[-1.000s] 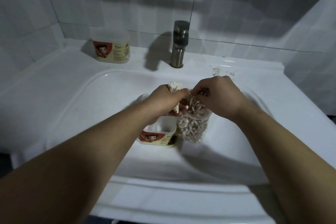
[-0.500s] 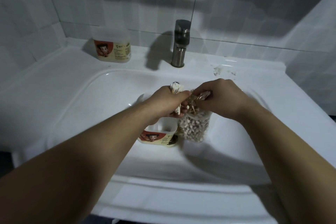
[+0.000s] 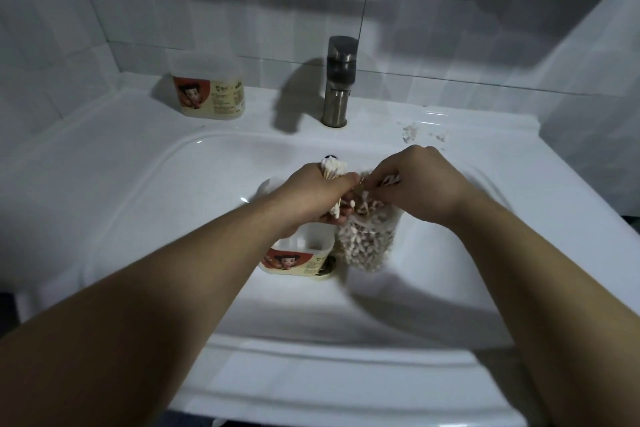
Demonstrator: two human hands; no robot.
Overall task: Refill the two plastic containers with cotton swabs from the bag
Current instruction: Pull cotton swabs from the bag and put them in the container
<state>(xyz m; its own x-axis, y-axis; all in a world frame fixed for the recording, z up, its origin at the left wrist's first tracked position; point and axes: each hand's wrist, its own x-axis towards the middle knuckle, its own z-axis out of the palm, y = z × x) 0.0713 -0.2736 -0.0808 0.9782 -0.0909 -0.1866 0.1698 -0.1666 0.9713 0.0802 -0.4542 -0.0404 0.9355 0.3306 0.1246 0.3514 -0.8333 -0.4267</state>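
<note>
Working over a white sink basin (image 3: 138, 218), with broad open room along its left slope and front rim. Pinching the mouth of the clear bag (image 3: 367, 246), packed with pale swabs and hanging into the basin, with the right hand (image 3: 415, 184), fingertips together. Just left, on the basin floor, an open container (image 3: 298, 255); back on the ledge, a lidded container (image 3: 207, 87). Clamping an upright swab bundle (image 3: 333, 166) in the left hand (image 3: 318, 191), fingers curled tight. Same grips and places as half a second ago.
</note>
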